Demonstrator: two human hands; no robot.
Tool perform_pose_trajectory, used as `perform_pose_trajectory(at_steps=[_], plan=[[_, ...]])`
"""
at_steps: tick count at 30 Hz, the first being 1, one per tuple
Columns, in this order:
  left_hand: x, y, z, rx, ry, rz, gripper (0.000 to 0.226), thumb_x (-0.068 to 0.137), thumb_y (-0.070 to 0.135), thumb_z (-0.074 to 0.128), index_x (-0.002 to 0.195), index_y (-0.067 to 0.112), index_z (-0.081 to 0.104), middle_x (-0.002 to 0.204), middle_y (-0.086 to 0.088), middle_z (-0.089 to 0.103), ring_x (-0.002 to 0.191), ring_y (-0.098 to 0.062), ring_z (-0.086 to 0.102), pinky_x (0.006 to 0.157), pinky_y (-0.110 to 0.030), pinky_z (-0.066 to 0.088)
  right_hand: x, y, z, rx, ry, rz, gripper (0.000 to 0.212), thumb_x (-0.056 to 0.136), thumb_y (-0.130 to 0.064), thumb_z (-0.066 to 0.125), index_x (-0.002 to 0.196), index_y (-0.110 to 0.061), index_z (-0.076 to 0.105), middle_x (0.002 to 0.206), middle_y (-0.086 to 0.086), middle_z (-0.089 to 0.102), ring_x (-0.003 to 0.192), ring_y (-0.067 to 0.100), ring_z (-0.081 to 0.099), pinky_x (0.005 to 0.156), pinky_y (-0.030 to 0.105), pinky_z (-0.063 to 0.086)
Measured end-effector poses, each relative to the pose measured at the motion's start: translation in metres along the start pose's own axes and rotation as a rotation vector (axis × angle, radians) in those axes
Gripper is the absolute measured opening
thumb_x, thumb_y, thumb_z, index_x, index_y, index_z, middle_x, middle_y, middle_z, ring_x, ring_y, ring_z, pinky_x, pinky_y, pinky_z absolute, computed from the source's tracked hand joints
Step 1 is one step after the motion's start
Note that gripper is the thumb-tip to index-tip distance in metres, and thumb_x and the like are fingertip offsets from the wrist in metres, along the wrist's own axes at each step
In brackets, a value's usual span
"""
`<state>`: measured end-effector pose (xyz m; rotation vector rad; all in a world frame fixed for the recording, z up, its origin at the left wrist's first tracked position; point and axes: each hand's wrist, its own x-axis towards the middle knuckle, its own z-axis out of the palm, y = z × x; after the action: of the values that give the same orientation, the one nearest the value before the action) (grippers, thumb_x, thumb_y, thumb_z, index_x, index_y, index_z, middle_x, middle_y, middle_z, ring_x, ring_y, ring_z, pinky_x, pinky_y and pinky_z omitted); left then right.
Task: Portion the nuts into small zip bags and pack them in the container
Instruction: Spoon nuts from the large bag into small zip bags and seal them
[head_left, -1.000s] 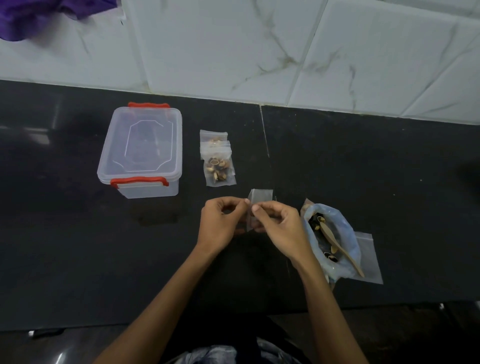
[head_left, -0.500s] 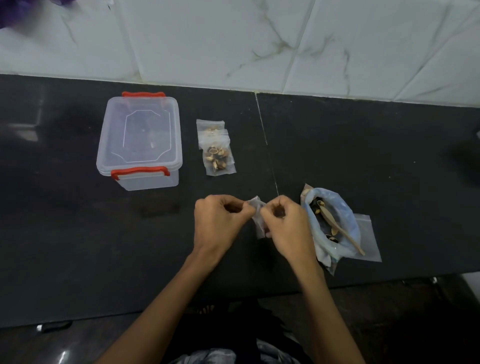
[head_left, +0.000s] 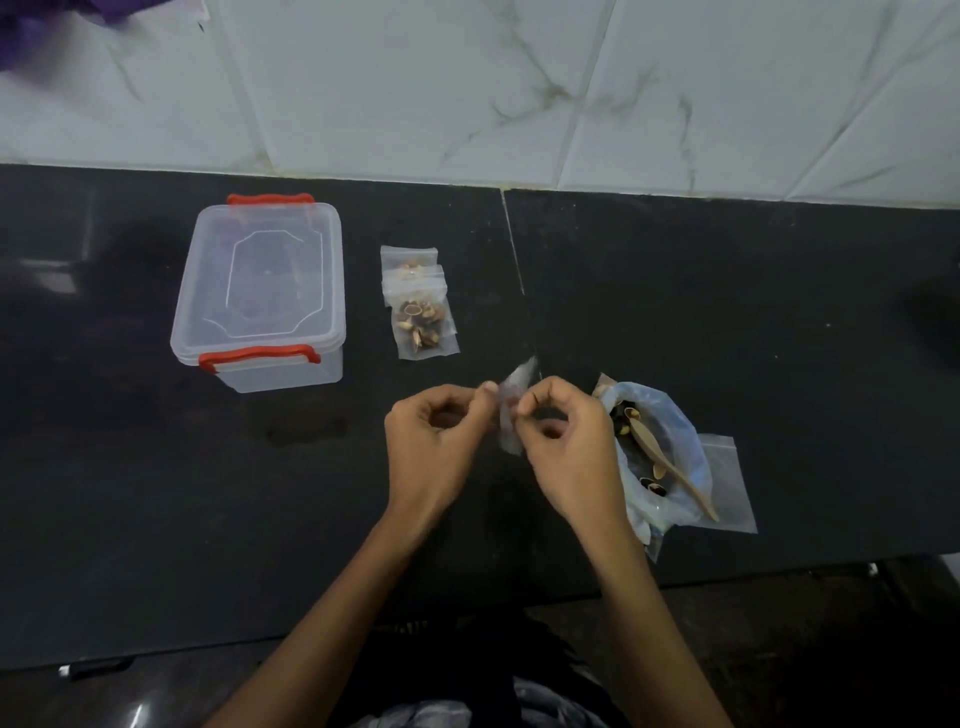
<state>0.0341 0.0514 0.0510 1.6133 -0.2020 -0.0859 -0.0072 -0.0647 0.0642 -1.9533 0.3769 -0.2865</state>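
The surface (head_left: 727, 291) is black and glossy, backed by white wall tiles (head_left: 415, 83) veined with grey marbling. The clear container (head_left: 260, 291) has red latches (head_left: 258, 357). Clear zip bags (head_left: 420, 306) show tan and brown nuts. A bluish translucent bag (head_left: 670, 431) holds a pale wooden spoon (head_left: 675, 467). Purple cloth (head_left: 31, 26) shows top left.

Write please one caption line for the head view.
Both hands, left and right, pinch an empty zip bag between container and nut bag.

Clear plastic container (head_left: 260, 291); glossy black counter (head_left: 727, 312); wooden spoon (head_left: 675, 467)
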Motion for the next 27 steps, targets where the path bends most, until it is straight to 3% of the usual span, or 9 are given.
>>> perform_pose_trajectory(at_steps=[3,6,9,13,17,20,24,27], plan=[[0.005,-0.001,0.007,-0.136,0.051,-0.238,0.024,0.093,0.038,0.051,0.088,0.020,0.066,0.091,-0.001,0.069,0.086,-0.020,0.067,0.076,-0.036,0.055,0.005,-0.006,-0.011,0.199,0.016,0.001,0.019,0.086,0.000,0.061,0.079,-0.018,0.064,0.078,-0.006,0.066,0.075,0.000,0.064,0.070,0.016,0.053],[0.017,-0.003,0.009,-0.352,-0.122,-0.762,0.036,0.091,0.049,0.046,0.103,0.017,0.058,0.117,-0.009,0.061,0.110,-0.023,0.057,0.097,-0.045,0.044,0.011,-0.004,-0.022,0.349,-0.042,0.067,0.007,0.083,0.001,0.064,0.088,-0.004,0.066,0.080,0.001,0.070,0.075,0.007,0.068,0.069,0.019,0.055],[0.021,0.001,0.009,-0.703,-0.219,-1.028,0.043,0.084,0.040,0.056,0.111,0.006,0.058,0.115,-0.015,0.063,0.109,-0.027,0.058,0.093,-0.046,0.046,0.014,0.000,-0.034,0.404,-0.108,0.084,0.011,0.079,0.004,0.067,0.088,-0.002,0.064,0.078,0.000,0.070,0.074,0.007,0.068,0.065,0.016,0.053],[0.025,-0.001,0.017,-0.762,-0.073,-0.931,0.036,0.080,0.017,0.064,0.115,0.009,0.061,0.114,-0.014,0.067,0.102,-0.024,0.065,0.079,-0.036,0.053,0.017,0.012,-0.047,0.356,-0.092,0.067,0.015,0.077,0.000,0.072,0.089,-0.001,0.063,0.083,0.003,0.068,0.077,0.011,0.068,0.064,0.018,0.053],[0.027,-0.003,0.021,-0.752,-0.010,-0.858,0.021,0.088,0.014,0.058,0.108,0.009,0.062,0.108,-0.012,0.068,0.096,-0.022,0.066,0.081,-0.035,0.054,0.016,0.024,-0.051,0.209,-0.064,0.100,0.012,0.076,-0.004,0.074,0.086,-0.011,0.073,0.079,-0.009,0.072,0.080,0.006,0.068,0.071,0.021,0.054],[0.026,-0.001,0.021,-0.708,-0.006,-0.808,0.014,0.088,0.012,0.057,0.099,0.009,0.064,0.100,-0.009,0.069,0.094,-0.020,0.065,0.086,-0.036,0.053,0.016,0.028,-0.057,0.143,-0.114,0.152,0.015,0.076,-0.006,0.075,0.086,-0.017,0.074,0.075,-0.012,0.071,0.070,0.002,0.067,0.070,0.023,0.053],[0.025,0.000,0.020,-0.619,0.008,-0.729,0.012,0.089,0.013,0.057,0.096,0.011,0.065,0.097,-0.008,0.069,0.094,-0.019,0.065,0.076,-0.033,0.054,0.017,0.026,-0.065,0.228,-0.200,0.171,0.035,0.069,-0.001,0.078,0.099,-0.018,0.069,0.110,0.002,0.063,0.080,0.012,0.070,0.072,0.025,0.057],[0.025,0.001,0.019,-0.584,0.008,-0.696,0.009,0.089,0.012,0.057,0.093,0.012,0.065,0.095,-0.007,0.068,0.092,-0.019,0.065,0.071,-0.031,0.055,0.018,0.024,-0.066,0.212,-0.216,0.195,0.048,0.070,-0.002,0.078,0.114,-0.015,0.063,0.116,0.000,0.060,0.084,0.015,0.071,0.076,0.030,0.058]])
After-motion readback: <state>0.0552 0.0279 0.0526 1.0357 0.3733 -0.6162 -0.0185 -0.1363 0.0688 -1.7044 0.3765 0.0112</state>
